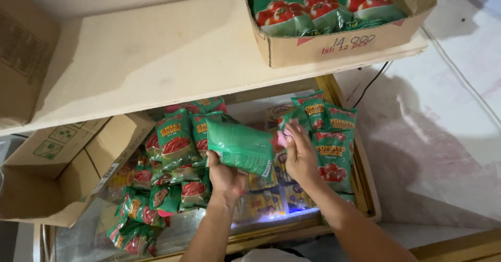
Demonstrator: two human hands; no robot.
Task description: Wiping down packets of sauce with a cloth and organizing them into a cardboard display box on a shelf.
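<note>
A green sauce pack (241,146) is gripped in the closed left hand (225,176) above the shelf (292,217); the right hand (300,155), fingers flat, steadies standing packs (329,137). Rows should be kept upright while it is slotted in.

Your left hand (225,177) grips a glossy green plastic pouch (241,146), your right hand (300,155) rests on shiny plastic sauce packets (330,147), you see matt brown corrugated cardboard boxes (334,45), a smooth painted wooden shelf (156,58), a reflective glass counter top (271,210)
</note>
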